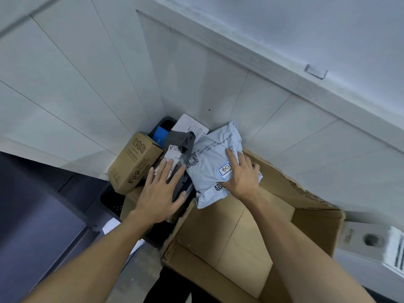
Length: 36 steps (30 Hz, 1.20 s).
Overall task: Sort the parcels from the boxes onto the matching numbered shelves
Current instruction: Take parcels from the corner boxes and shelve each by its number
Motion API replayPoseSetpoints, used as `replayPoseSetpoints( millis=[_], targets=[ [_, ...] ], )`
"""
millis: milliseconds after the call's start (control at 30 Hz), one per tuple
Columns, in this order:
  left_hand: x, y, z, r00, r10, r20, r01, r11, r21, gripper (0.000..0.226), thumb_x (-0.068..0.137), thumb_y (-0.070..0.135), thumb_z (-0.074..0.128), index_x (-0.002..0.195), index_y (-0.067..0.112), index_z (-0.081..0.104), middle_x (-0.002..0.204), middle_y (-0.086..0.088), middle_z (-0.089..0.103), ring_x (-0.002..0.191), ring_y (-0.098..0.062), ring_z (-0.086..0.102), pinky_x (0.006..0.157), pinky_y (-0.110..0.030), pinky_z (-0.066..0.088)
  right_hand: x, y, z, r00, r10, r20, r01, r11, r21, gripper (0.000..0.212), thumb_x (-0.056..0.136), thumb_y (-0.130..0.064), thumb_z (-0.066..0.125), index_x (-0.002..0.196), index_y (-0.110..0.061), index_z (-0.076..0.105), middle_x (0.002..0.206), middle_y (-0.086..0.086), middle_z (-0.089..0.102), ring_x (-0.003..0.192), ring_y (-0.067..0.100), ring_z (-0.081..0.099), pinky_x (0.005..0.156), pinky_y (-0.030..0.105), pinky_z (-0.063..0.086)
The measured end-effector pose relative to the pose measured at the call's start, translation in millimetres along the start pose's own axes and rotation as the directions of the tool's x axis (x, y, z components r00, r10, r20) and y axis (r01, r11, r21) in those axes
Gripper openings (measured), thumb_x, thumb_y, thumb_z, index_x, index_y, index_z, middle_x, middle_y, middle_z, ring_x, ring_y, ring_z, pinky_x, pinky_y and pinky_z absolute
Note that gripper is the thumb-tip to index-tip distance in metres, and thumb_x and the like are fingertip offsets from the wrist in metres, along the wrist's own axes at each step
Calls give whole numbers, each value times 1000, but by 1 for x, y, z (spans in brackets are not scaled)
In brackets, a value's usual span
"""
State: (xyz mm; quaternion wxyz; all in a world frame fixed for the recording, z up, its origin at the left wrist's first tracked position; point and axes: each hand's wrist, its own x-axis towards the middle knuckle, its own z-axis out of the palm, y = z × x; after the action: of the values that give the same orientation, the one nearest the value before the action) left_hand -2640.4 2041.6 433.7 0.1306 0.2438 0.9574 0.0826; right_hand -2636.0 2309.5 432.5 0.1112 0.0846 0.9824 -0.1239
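My right hand [242, 174] grips a pale grey poly-mailer parcel [213, 157] with a blue-bordered sticker reading "04", holding it over the far left edge of a large open cardboard box [229, 241]. My left hand [159, 194] reaches with spread straight fingers over a dark parcel [182, 182] with a white shipping label, lying in a black crate [111, 203] left of the box. Whether the fingers touch it I cannot tell.
A small brown carton [134, 162] stands at the crate's far left, with a blue item [160, 134], a dark grey bag [181, 139] and a white sheet [192, 125] behind. Tiled wall rises all around. A dark cabinet [32, 215] is at left.
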Motion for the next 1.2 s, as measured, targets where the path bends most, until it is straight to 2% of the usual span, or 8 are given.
replayPoseSetpoints(
  millis=[333,467,633,900,1100,1200],
  targets=[
    [-18,39,-40,1000,-2,1,2,1000,3,77,91,63,16,160,31,5,167,-9,2,154,-24,-6,124,-51,4,-57,14,-54,998,42,-57,-35,993,115,110,70,-60,81,158,-29,22,151,5,38,134,26,37,100,45,31],
    [-25,48,-60,999,-11,-31,12,1000,23,79,89,65,12,160,31,5,167,-8,1,154,-23,-6,124,-49,2,-66,8,-74,997,3,-71,8,988,154,111,69,-61,81,157,-30,22,154,5,34,136,27,37,102,44,29],
    [-37,57,-86,998,-38,-44,41,998,54,81,87,69,8,159,35,-2,168,-7,-4,154,-22,-10,124,-47,-2,-77,-4,-96,992,-42,-118,64,980,189,107,69,-56,82,156,-29,27,148,7,39,133,28,40,101,45,31],
    [-59,69,-117,994,-54,-91,62,995,78,78,89,69,5,158,36,-5,167,-8,-4,153,-22,-12,123,-46,-7,-91,-15,-118,983,-127,-136,149,975,167,103,71,-58,78,155,-30,26,147,4,36,132,26,40,101,43,30],
    [-77,71,-134,988,-81,-129,93,992,88,77,89,69,7,159,36,-1,167,-8,0,154,-23,-11,124,-49,-1,-99,-20,-128,976,-165,-142,188,967,173,106,70,-63,77,156,-30,24,147,3,36,130,25,41,101,41,30],
    [-83,74,-145,986,-88,-141,102,990,97,77,87,70,6,157,38,-6,167,-8,-3,153,-23,-13,122,-46,-6,-101,-23,-135,972,-184,-146,208,964,167,106,71,-64,76,156,-30,23,148,3,36,132,24,40,102,41,29]
  ],
)
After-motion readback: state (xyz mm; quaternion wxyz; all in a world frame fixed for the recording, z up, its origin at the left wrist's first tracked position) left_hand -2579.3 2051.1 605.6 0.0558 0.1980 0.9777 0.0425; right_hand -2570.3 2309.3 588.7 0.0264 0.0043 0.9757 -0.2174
